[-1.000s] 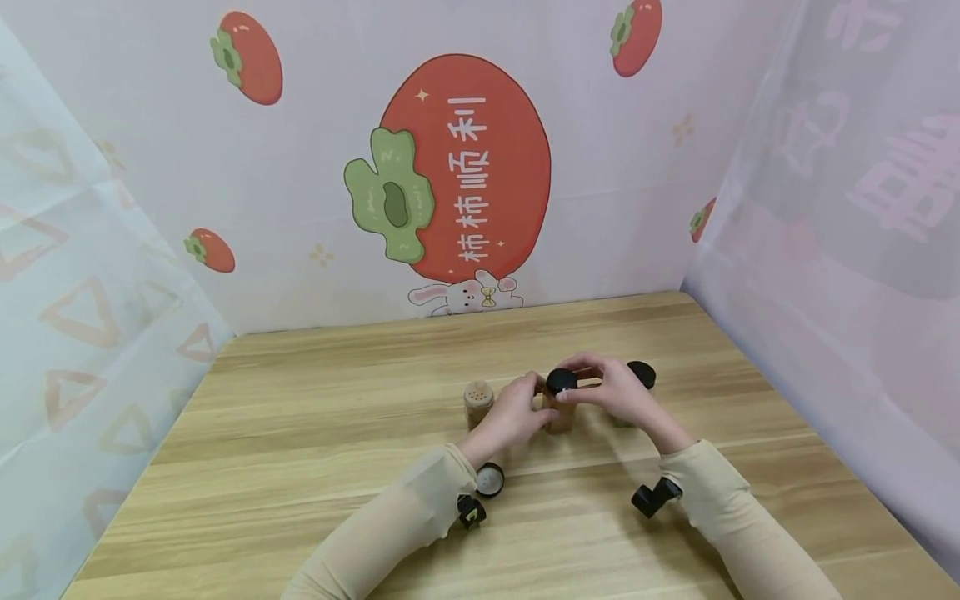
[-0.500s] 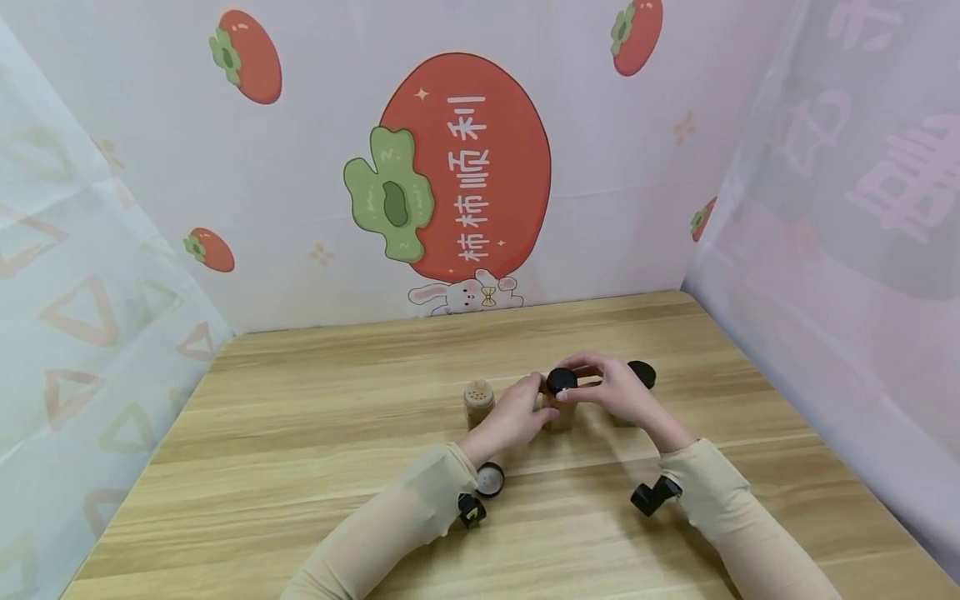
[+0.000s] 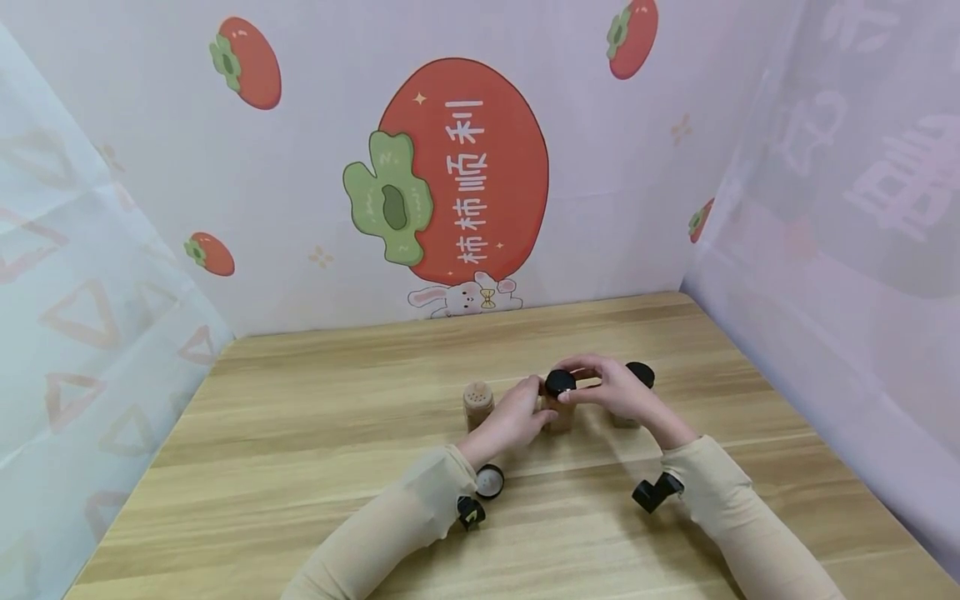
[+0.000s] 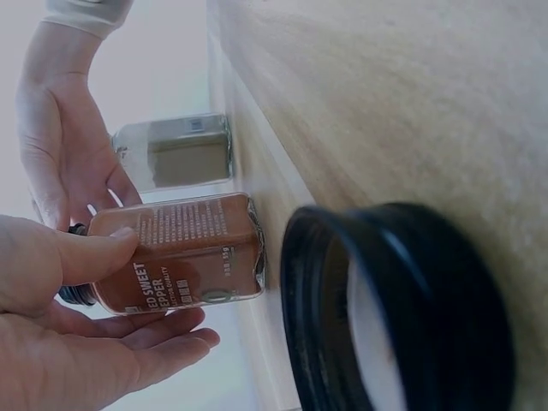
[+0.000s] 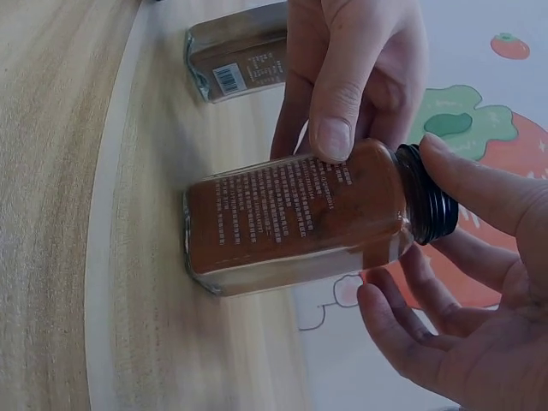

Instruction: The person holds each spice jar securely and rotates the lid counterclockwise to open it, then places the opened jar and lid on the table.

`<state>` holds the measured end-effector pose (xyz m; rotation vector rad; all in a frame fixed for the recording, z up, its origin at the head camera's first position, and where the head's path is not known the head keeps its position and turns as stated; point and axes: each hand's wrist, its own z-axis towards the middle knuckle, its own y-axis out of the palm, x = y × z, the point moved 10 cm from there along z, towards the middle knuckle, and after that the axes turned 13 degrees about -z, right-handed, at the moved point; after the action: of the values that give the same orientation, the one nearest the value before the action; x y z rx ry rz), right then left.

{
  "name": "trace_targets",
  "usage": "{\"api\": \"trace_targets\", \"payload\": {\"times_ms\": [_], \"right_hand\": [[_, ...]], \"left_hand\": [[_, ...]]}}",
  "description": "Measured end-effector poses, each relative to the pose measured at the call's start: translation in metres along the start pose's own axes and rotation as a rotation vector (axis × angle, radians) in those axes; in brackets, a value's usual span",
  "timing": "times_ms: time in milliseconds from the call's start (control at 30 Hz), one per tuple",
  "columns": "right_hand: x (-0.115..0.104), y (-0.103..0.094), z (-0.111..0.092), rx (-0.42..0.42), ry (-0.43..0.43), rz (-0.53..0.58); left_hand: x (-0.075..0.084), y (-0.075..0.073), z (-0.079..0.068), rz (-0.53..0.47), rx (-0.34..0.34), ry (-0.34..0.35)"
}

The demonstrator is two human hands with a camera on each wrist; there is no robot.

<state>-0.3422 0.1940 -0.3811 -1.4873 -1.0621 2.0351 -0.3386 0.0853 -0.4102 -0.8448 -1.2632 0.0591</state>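
Observation:
Upright on the wooden table stands a glass spice jar (image 5: pixel 291 210) of reddish-brown powder, its label reading "sweet pepper" in the left wrist view. My left hand (image 3: pixel 513 417) holds the jar's body, thumb on one face and fingers on the opposite side. At the jar's top, my right hand (image 3: pixel 617 392) pinches the black lid (image 5: pixel 428 201) between thumb and fingers. The lid sits on the jar's neck. Just left of my left hand is a second jar (image 3: pixel 477 404), lidless, with a perforated shaker top showing.
A loose black lid (image 3: pixel 490 482) lies inside-up by my left wrist. Behind my right hand stands a third jar (image 4: pixel 184 154), black-capped and holding paler powder. Printed cloth (image 3: pixel 300 167) surrounds the wooden table (image 3: pixel 300 467) at the back and sides.

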Motion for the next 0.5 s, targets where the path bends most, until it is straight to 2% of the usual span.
{"api": "trace_targets", "payload": {"times_ms": [233, 500], "right_hand": [[-0.0015, 0.0027, -0.0002, -0.049, -0.031, -0.019], [0.0021, 0.0052, -0.0003, -0.083, -0.027, 0.007]], "left_hand": [[-0.0010, 0.0004, -0.0009, 0.014, 0.007, 0.005], [-0.0049, 0.0014, 0.0006, 0.005, 0.011, -0.013]]}}
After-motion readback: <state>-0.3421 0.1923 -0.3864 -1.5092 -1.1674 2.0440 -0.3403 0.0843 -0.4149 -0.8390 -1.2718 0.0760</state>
